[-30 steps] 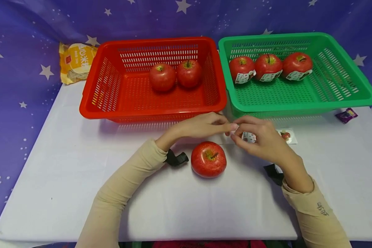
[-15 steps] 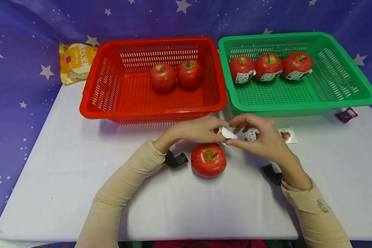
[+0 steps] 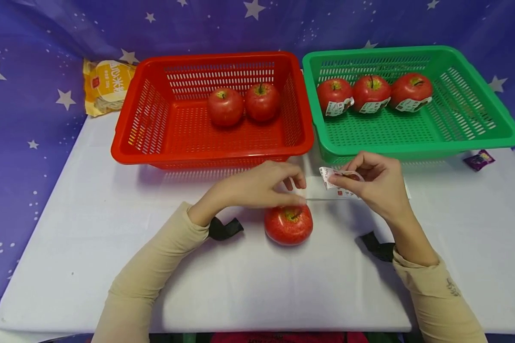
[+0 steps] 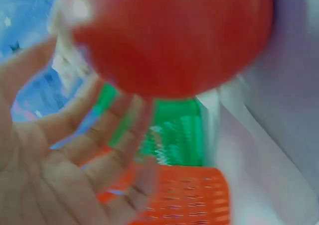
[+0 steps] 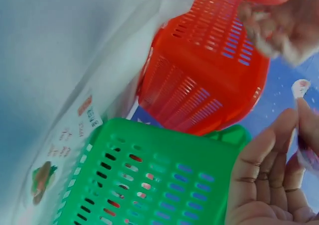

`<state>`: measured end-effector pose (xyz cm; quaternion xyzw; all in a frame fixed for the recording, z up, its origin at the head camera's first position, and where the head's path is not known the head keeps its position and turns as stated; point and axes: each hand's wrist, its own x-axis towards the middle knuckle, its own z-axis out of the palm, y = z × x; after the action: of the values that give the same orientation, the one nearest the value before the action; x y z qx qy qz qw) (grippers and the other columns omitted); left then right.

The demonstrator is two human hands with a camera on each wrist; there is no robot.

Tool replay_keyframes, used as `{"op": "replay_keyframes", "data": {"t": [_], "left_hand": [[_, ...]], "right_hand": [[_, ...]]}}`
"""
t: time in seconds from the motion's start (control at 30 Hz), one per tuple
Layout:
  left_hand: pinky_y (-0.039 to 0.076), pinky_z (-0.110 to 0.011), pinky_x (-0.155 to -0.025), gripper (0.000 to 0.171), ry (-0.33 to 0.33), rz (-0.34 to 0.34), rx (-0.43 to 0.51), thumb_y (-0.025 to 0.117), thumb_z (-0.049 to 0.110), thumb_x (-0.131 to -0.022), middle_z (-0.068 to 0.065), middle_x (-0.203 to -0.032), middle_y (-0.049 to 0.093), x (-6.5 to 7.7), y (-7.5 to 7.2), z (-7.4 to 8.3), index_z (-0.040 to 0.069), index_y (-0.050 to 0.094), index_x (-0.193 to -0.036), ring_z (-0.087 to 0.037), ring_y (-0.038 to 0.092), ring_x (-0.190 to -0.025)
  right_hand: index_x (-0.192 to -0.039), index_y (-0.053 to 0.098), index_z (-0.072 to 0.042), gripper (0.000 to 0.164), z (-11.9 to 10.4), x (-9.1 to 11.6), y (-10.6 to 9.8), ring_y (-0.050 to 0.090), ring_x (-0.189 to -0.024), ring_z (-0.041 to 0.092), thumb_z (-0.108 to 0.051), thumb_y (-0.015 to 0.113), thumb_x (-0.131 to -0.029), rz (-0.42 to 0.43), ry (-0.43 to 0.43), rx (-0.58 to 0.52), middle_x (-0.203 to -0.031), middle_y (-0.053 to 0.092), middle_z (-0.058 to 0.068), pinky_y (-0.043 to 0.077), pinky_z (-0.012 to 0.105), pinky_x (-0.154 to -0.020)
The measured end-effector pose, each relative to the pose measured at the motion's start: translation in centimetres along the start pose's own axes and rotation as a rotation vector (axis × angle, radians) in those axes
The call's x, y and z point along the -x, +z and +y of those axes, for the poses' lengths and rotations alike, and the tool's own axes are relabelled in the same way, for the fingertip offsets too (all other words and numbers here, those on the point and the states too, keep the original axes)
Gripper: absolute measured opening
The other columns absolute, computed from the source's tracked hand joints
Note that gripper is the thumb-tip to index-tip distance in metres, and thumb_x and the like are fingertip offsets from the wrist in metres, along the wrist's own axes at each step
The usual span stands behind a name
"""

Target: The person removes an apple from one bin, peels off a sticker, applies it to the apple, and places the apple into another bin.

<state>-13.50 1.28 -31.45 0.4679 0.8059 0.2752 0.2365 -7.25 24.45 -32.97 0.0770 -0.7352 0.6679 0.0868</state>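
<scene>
Centrally, low in the head view: a round glossy red apple (image 3: 288,225) on the white tablecloth (image 3: 90,247), with the left hand (image 3: 257,186) spread just above its upper left edge, fingers loosely extended and apart, gripping nothing; actual contact with the fruit hard to judge, since the left wrist view is blurred, showing only the open palm (image 4: 45,175) close beside the red apple (image 4: 169,36). Right of centre: the right hand (image 3: 375,183) pinching a small white printed sticker (image 3: 331,175) between thumb and curled fingertips, held just in front of the green basket. Beneath that hand, flat on the cloth: a white backing sheet (image 3: 322,193) with more labels, also seen at the lower left of the right wrist view (image 5: 65,150). Upper centre: a red perforated plastic basket (image 3: 154,114) holding two bare red apples (image 3: 225,105). Upper right: a green perforated plastic basket (image 3: 468,109) holding three labelled red apples (image 3: 371,93) in a row. Upper left: a yellow snack packet (image 3: 106,85) against the starry blue backdrop (image 3: 34,57). Far right edge: a small purple wrapper (image 3: 479,159).
</scene>
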Motion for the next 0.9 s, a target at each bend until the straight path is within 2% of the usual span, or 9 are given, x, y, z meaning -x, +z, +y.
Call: {"op": "replay_keyframes", "data": {"t": [0.13, 0.2, 0.3, 0.43, 0.5, 0.73, 0.9], "left_hand": [[0.050, -0.032, -0.085, 0.073, -0.021, 0.000, -0.268, 0.084, 0.052, -0.065, 0.000, -0.116, 0.055, 2.0, 1.6, 1.8, 0.018, 0.053, -0.121, -0.018, 0.054, -0.104], [0.051, -0.034, -0.085, 0.081, -0.018, 0.006, -0.322, 0.088, 0.050, -0.059, -0.003, -0.117, 0.052, 2.2, 2.1, 1.9, 0.018, 0.052, -0.124, -0.020, 0.053, -0.104], [0.050, -0.035, -0.090, 0.082, -0.075, -0.008, -0.247, 0.086, 0.047, -0.063, -0.006, -0.123, 0.050, 1.7, 1.8, 1.2, 0.017, 0.052, -0.132, -0.021, 0.051, -0.108], [0.044, -0.035, -0.099, 0.077, -0.201, -0.027, -0.130, 0.074, 0.053, -0.077, -0.003, -0.132, 0.055, 1.3, 0.5, -0.3, 0.018, 0.050, -0.140, -0.020, 0.049, -0.116], [0.042, -0.035, -0.100, 0.074, -0.234, -0.042, -0.105, 0.069, 0.055, -0.081, -0.001, -0.131, 0.060, 1.2, 0.0, -0.9, 0.017, 0.050, -0.141, -0.020, 0.049, -0.117], [0.047, -0.029, -0.090, 0.069, -0.213, -0.063, -0.074, 0.065, 0.053, -0.086, 0.001, -0.116, 0.065, 1.2, -0.4, -1.2, 0.010, 0.053, -0.138, -0.016, 0.055, -0.105], [0.051, -0.023, -0.076, 0.069, -0.214, -0.045, -0.067, 0.067, 0.060, -0.080, 0.006, -0.106, 0.066, 1.3, -0.1, -0.9, 0.012, 0.059, -0.129, -0.009, 0.060, -0.090]], "right_hand": [[-0.064, 0.058, -0.002, 0.026, -0.4, 0.1, 0.0, 0.062, -0.062, 0.008, 0.015, 0.078, -0.066, -0.018, 0.030, 0.033, -0.065, 0.065, -0.003, 0.047, 0.016, -0.053], [-0.064, 0.058, -0.004, 0.027, -0.5, 0.1, 0.2, 0.059, -0.062, 0.008, 0.013, 0.079, -0.066, -0.028, 0.036, 0.070, -0.064, 0.062, -0.004, 0.046, 0.016, -0.052], [-0.064, 0.058, -0.006, 0.028, -0.4, 0.3, 0.6, 0.054, -0.061, 0.008, 0.012, 0.079, -0.067, -0.058, 0.064, 0.072, -0.063, 0.060, -0.004, 0.042, 0.017, -0.050], [-0.061, 0.052, -0.009, 0.033, -0.1, 0.6, 1.5, 0.051, -0.063, 0.010, 0.010, 0.078, -0.068, -0.121, 0.101, 0.078, -0.062, 0.056, -0.005, 0.038, 0.021, -0.051], [-0.060, 0.050, -0.009, 0.035, 0.2, 0.7, 2.1, 0.052, -0.064, 0.010, 0.007, 0.079, -0.069, -0.153, 0.130, 0.095, -0.061, 0.056, -0.006, 0.038, 0.023, -0.052], [-0.058, 0.049, -0.009, 0.036, 0.7, 1.2, 3.5, 0.047, -0.062, 0.010, -0.006, 0.083, -0.070, -0.207, 0.223, 0.210, -0.057, 0.050, -0.008, 0.039, 0.027, -0.054], [-0.059, 0.049, -0.006, 0.037, 0.4, 1.4, 3.9, 0.050, -0.064, 0.011, -0.013, 0.084, -0.071, -0.180, 0.228, 0.298, -0.055, 0.048, -0.008, 0.041, 0.027, -0.056]]}}
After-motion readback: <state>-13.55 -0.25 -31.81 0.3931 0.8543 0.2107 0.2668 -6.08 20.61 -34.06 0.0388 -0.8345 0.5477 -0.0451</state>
